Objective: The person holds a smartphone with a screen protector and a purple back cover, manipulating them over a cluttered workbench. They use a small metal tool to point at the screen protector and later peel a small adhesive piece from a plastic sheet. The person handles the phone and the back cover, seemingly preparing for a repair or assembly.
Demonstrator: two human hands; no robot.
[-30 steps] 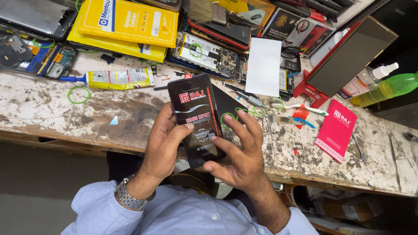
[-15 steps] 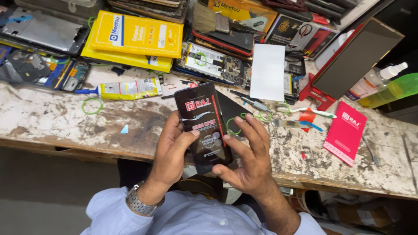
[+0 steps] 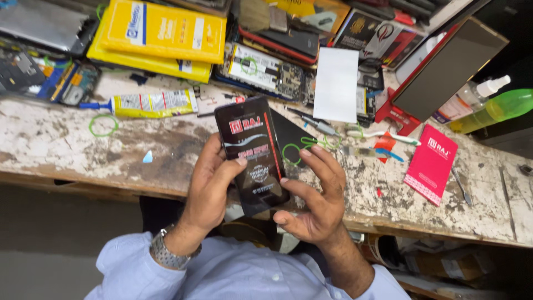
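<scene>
Both hands are up off the bench, closed on one thing: a flat black packet [image 3: 252,155] with red and white print, about the shape of a phone. It sits between the hands, tilted a little, its top end over the bench edge and its lower end over my lap.

Left hand [image 3: 208,186] grips the left long edge, thumb laid across the printed face. I judge this to be the carrying grip, steadying the packet so the face stays toward the camera. Right hand [image 3: 313,194] is on the right edge and lower corner, fingers spread and curled, index tip touching the face. It looks like a working grip, feeling for an edge or flap, though I cannot tell which.

Just behind the packet a dark flat piece [image 3: 291,139] lies on the bench [image 3: 55,141] with a green rubber band [image 3: 291,153] on it. I cannot tell whether the packet touches it.

Bench top is worn, the paint flaked. To the left, a glue tube [image 3: 152,104] lies on its side, near a second green band [image 3: 103,125]. Yellow boxes [image 3: 161,33] are stacked at the back. A white sheet [image 3: 336,83] lies flat, a toothbrush [image 3: 383,134] beside it. A pink packet [image 3: 432,164] lies well to the right, and a green bottle [image 3: 497,108] is at the far right. Everything loose is pushed back, leaving the front strip free for handwork.
</scene>
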